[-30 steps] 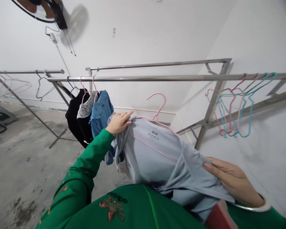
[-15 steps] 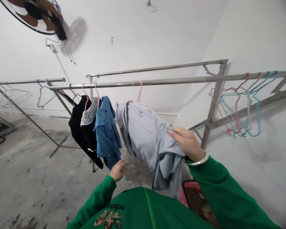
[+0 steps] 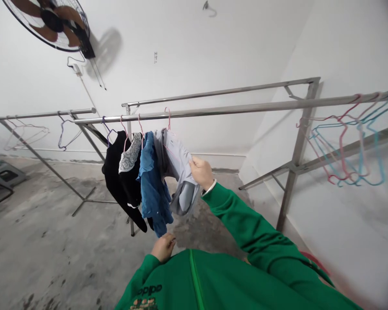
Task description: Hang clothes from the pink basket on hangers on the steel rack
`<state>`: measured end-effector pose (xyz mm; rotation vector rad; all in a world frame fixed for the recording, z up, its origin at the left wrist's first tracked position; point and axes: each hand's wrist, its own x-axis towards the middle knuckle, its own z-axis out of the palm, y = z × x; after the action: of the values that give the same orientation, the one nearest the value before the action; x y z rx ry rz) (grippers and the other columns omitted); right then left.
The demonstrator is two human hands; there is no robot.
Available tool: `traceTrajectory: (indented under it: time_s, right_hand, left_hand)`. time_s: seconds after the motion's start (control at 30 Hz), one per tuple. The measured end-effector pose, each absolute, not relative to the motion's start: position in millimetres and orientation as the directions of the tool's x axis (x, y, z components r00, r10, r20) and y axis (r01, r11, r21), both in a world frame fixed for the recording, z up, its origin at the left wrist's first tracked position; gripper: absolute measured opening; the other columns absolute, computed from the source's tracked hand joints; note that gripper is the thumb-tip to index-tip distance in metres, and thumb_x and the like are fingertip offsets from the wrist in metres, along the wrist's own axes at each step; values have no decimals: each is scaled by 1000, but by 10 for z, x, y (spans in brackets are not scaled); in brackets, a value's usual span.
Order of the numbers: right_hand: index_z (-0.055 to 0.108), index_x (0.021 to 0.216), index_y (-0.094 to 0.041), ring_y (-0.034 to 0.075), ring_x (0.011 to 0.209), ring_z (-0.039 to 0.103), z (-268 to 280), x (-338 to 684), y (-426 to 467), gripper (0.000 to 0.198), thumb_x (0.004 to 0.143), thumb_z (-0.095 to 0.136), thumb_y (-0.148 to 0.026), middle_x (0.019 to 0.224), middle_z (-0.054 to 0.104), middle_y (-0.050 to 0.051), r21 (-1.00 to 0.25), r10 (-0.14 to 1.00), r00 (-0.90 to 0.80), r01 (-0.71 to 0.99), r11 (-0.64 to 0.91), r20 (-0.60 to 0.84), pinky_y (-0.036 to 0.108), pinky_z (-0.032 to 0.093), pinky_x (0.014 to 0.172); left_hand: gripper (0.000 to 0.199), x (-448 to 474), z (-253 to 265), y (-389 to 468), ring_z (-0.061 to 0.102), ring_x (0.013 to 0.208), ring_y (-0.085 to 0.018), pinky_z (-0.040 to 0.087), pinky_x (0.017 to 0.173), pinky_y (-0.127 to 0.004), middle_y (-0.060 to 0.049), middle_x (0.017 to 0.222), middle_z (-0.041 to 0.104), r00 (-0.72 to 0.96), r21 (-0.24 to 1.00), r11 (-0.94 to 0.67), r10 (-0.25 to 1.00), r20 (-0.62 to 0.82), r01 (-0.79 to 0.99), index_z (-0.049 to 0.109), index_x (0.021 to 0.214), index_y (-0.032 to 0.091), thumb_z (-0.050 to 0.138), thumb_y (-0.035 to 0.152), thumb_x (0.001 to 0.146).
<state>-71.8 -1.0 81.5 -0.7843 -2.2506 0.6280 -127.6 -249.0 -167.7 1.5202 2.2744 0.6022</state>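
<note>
While the left hand (image 3: 164, 247) sits low near the blue shirt (image 3: 151, 185), fingers loosely curled, the right hand (image 3: 202, 172) pinches the edge of a gray shirt (image 3: 177, 155), thumb and fingers closed on cloth. Can't tell from here if the left has hold of anything; its palm is hidden.

Gray shirt is on a pink hanger (image 3: 169, 118), hook over the front rail (image 3: 233, 110), just right of the blue shirt. Neck end up by the rail, lower end down; long axis slants down and toward the person's right, side pulled out by the right hand. Bottom part bunched, drooping below that hand.

Left of the blue shirt: a black garment with a white lace top (image 3: 129, 159), then a plain black top (image 3: 114, 157), both on the same rail. Far right end, bare hangers, a red one (image 3: 343, 129) among them.

Container-wise: red rim of something (image 3: 315, 261) pokes out behind the right sleeve (image 3: 261, 228); mostly covered, contents can't be made out.
</note>
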Motion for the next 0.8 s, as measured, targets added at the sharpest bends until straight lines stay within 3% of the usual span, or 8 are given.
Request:
traceTrajectory:
  time_s: [0.2,0.37,0.53,0.73,0.8]
  right_hand:
    - [62,87,-17,17,74,56,689,-919,-197,29,98,37,-29,86,69,9,-530,694,-642,484,696,325,27,23,61]
    - [60,101,-16,19,85,62,683,-995,-301,32,100,31,-29,97,69,11,-446,628,-724,480,755,284,27,28,66]
    - [58,108,-15,21,91,63,789,-1001,-374,34,100,29,-29,100,69,12,-484,610,-758,453,748,232,28,37,73]
    - [46,132,-10,22,112,54,341,-608,-365,46,97,41,-39,126,56,17,-595,492,-690,109,796,531,33,42,98]
    - [48,130,-9,20,108,56,-37,-297,-331,44,96,43,-36,123,57,16,-614,524,-714,168,771,464,32,43,98]
  left_hand:
    - [28,-1340,-1763,-2490,66,91,-20,53,83,-31,-10,95,69,-341,539,310,939,-44,783,68,99,19,43,22,89]
    - [26,-1351,-1861,-2411,67,93,-21,54,84,-32,-11,95,69,-269,559,260,961,-68,788,68,98,17,44,19,88]
    - [22,-1233,-1914,-2285,68,88,-22,55,81,-33,-11,92,71,-153,567,181,983,-97,803,69,94,16,48,17,85]
    - [21,-1175,-1920,-2163,68,89,-21,56,82,-32,-11,93,71,-19,562,99,989,-147,821,68,95,17,49,17,86]
    - [21,-1176,-1931,-2138,68,89,-20,56,83,-32,-11,93,71,47,568,67,982,-184,820,67,96,17,48,18,87]
